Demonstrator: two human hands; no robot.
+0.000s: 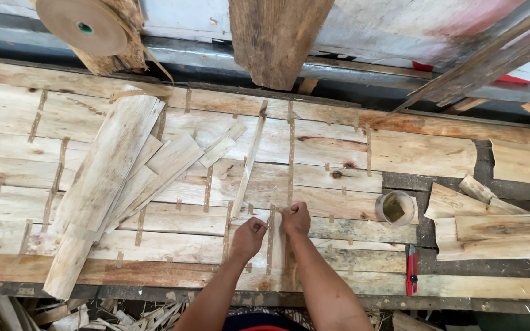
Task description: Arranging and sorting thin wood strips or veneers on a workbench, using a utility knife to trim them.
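Left hand [249, 236]: fingers curled, pressing tape [271, 236] onto veneer [338, 230] near counter's front edge.
Right hand [295, 217]: pinches the tape top.
Advice: keep tape straight over the seam, rub flat.

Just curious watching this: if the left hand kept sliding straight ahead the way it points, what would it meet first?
The left hand points up and slightly right across the veneer sheet. Probably it would first meet the narrow loose strip lying just ahead, though its exact line is hard to judge.

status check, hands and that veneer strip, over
Left hand and right hand both pinching the narrow veneer strip on the taped sheet. Loose veneer pile to the left, cup and cutter to the right, none blocking.
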